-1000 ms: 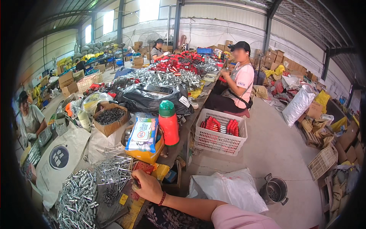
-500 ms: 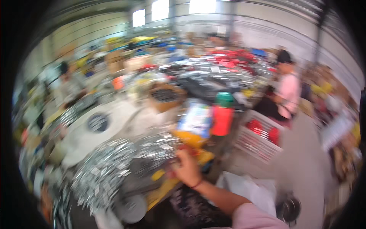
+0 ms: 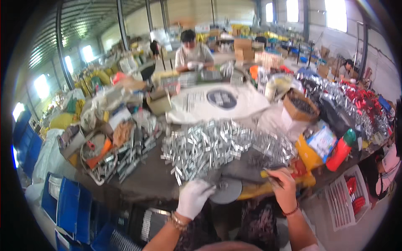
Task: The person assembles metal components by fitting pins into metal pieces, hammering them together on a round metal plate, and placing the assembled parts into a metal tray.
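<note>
My left hand (image 3: 194, 198) wears a white glove and rests at the table's front edge. Its fingers are closed next to a round grey disc (image 3: 226, 191); anything between them is hidden. Bare, my right hand (image 3: 284, 188) pinches a small slim thing with a yellow end (image 3: 264, 173), too blurred to name. Beyond both hands spreads a heap of small silvery metal pieces (image 3: 205, 146). To its right stand a yellow box (image 3: 306, 152) and a red bottle with a green cap (image 3: 340, 150).
A white sack (image 3: 188, 106) with a dark round print covers the table behind the heap. Odds and ends, including longer metal strips (image 3: 136, 152), crowd the left side. Blue bins (image 3: 69, 201) stand below left, a white crate (image 3: 335, 201) below right. Opposite sits a person (image 3: 193, 52).
The view has swung left, bringing the table's left side and the person opposite into full sight. My gloved left hand now shows. My right hand has left the yellow box, holding the yellow-ended thing.
</note>
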Available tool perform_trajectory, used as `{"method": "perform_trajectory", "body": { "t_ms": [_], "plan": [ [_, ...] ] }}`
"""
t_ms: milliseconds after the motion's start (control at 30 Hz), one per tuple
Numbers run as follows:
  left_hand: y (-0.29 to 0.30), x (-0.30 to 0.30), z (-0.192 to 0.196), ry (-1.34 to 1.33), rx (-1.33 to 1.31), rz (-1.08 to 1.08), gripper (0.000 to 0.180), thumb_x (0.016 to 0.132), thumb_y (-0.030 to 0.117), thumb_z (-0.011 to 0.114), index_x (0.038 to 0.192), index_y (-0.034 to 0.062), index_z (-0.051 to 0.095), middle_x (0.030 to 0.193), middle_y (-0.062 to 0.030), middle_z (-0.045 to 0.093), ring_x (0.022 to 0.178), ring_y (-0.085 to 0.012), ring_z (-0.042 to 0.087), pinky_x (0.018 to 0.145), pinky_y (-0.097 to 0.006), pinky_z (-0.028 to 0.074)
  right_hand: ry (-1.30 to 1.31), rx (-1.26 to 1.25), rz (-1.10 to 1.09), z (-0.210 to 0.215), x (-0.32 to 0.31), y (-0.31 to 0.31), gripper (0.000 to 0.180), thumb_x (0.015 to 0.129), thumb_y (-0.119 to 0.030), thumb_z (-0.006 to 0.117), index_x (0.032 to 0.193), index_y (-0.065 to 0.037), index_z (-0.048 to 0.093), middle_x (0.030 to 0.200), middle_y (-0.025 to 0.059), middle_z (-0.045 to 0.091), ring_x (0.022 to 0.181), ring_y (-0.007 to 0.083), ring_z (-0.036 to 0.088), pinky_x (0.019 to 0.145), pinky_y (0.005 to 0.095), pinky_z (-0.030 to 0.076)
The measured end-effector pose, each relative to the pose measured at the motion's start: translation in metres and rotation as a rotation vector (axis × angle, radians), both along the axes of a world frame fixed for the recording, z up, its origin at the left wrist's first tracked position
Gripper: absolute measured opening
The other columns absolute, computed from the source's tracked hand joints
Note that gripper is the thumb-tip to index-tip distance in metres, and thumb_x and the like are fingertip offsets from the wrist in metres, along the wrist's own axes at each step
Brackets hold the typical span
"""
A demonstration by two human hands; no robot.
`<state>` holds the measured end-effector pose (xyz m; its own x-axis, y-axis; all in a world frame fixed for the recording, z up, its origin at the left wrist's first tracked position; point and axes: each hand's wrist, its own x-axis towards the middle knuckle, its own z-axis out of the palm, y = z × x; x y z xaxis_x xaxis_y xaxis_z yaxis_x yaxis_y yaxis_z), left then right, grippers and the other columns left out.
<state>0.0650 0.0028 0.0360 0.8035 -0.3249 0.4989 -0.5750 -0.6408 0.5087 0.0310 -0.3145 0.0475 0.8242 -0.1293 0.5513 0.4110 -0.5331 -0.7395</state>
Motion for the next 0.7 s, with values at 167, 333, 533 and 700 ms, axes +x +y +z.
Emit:
{"method": "perform_trajectory", "body": {
  "t_ms": [167, 333, 533, 700],
  "plan": [
    [0.0, 0.009, -0.009, 0.016, -0.035, -0.025, 0.015, 0.085, 0.013, 0.082, 0.098, 0.0061, 0.079, 0.093, -0.0104, 0.069, 0.093, -0.031, 0.067, 0.083, -0.042, 0.054, 0.027, -0.347, 0.247, 0.014, 0.001, 0.054, 0.024, 0.082, 0.005, 0.074, 0.102, -0.007, 0.075, 0.096, 0.0106, 0.064, 0.087, 0.0314, 0.068, 0.075, 0.0399, 0.055],
    [0.001, 0.005, -0.011, 0.057, -0.031, -0.015, 0.019, 0.084, 0.012, 0.082, 0.102, 0.0069, 0.08, 0.094, -0.0093, 0.068, 0.093, -0.0302, 0.066, 0.085, -0.04, 0.054, 0.123, -0.492, 0.298, -0.003, 0.012, 0.065, 0.023, 0.082, 0.006, 0.07, 0.102, -0.006, 0.072, 0.1, 0.0107, 0.061, 0.09, 0.0328, 0.068, 0.077, 0.0431, 0.055],
    [0.006, -0.002, -0.013, 0.066, -0.052, -0.008, 0.018, 0.084, 0.012, 0.082, 0.101, 0.0089, 0.079, 0.095, -0.0085, 0.068, 0.093, -0.03, 0.067, 0.083, -0.041, 0.054, 0.167, -0.547, 0.25, 0.005, 0.009, 0.068, 0.032, 0.078, 0.005, 0.072, 0.108, -0.007, 0.07, 0.1, 0.0117, 0.059, 0.092, 0.0358, 0.066, 0.08, 0.0456, 0.055],
    [0.003, -0.003, -0.009, 0.013, 0.038, 0.003, 0.016, 0.084, 0.015, 0.083, 0.099, 0.0104, 0.078, 0.095, -0.0077, 0.067, 0.092, -0.0297, 0.067, 0.081, -0.041, 0.055, 0.058, -0.652, 0.243, 0.004, 0.011, 0.074, 0.031, 0.073, 0.003, 0.076, 0.101, -0.008, 0.071, 0.097, 0.0086, 0.061, 0.093, 0.032, 0.066, 0.083, 0.0439, 0.055]
  ]
}}
